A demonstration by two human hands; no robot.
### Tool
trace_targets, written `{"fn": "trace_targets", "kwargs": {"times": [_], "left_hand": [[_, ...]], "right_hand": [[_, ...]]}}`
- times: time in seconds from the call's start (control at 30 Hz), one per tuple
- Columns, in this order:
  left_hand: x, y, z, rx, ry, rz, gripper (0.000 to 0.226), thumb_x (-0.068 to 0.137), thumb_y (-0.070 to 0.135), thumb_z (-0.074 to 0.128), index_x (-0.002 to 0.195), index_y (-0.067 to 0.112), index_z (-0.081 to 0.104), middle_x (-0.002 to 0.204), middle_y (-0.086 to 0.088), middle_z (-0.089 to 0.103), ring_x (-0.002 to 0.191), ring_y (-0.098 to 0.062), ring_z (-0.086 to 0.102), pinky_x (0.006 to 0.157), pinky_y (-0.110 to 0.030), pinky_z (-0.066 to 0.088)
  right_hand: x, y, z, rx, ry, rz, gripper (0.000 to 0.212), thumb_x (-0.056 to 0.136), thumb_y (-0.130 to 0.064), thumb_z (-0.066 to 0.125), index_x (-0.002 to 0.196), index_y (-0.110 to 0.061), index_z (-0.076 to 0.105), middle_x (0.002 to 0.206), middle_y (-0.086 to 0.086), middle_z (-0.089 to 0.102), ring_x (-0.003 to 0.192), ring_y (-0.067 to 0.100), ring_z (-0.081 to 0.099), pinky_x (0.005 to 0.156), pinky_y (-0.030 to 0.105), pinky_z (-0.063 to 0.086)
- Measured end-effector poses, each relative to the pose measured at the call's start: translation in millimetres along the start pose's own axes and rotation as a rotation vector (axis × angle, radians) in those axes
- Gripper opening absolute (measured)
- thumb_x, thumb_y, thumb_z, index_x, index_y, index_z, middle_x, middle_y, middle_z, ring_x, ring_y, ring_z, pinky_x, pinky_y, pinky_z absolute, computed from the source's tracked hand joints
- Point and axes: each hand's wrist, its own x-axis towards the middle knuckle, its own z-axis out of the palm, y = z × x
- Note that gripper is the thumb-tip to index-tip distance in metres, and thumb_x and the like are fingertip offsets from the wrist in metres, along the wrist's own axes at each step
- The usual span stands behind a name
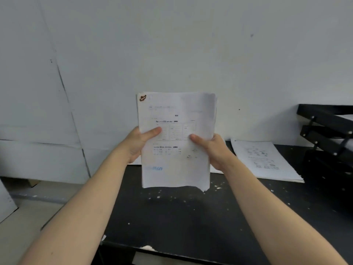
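Observation:
A stack of printed white sheets (176,163) stands upright in the air above the black table (181,217), facing me. My left hand (140,142) grips its left edge, thumb across the front page. My right hand (212,148) grips the right edge the same way, thumb on the front. The fingers of both hands are hidden behind the paper. The stack's lower edge hangs a little above the tabletop, with a ragged bottom right corner.
A second pile of printed pages (265,161) lies flat on the table at the right. A black tiered paper tray (328,131) stands at the far right. A white wall (172,44) rises right behind the table. White flecks dot the tabletop.

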Motion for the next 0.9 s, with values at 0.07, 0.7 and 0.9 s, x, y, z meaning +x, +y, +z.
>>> {"fn": "trace_targets", "kwargs": {"times": [0.07, 0.7, 0.9], "left_hand": [[8, 0, 27, 0.051, -0.033, 0.024, 0.04, 0.079, 0.03, 0.074, 0.118, 0.021, 0.069, 0.115, -0.001, 0.077, 0.109, -0.023, 0.072, 0.089, -0.04, 0.058], [31, -43, 89, 0.076, 0.022, 0.063, 0.027, 0.09, 0.013, 0.073, 0.116, 0.016, 0.071, 0.112, -0.003, 0.077, 0.103, -0.023, 0.074, 0.085, -0.043, 0.06], [33, -48, 90, 0.04, 0.021, 0.045, 0.028, 0.092, 0.021, 0.07, 0.119, 0.02, 0.069, 0.114, -0.003, 0.077, 0.104, -0.022, 0.074, 0.088, -0.045, 0.059]], "right_hand": [[-4, -12, -25, -0.052, 0.028, -0.037, 0.024, 0.092, -0.009, 0.076, 0.114, 0.0, 0.073, 0.113, 0.016, 0.078, 0.105, 0.036, 0.075, 0.091, 0.05, 0.061], [-24, -3, -101, -0.099, 0.074, -0.113, 0.036, 0.096, -0.013, 0.071, 0.131, -0.006, 0.065, 0.125, 0.01, 0.075, 0.113, 0.029, 0.074, 0.097, 0.047, 0.059], [-19, 4, -99, -0.099, 0.137, -0.085, 0.034, 0.093, -0.015, 0.074, 0.124, -0.001, 0.069, 0.118, 0.015, 0.077, 0.108, 0.035, 0.075, 0.094, 0.052, 0.06]]}}
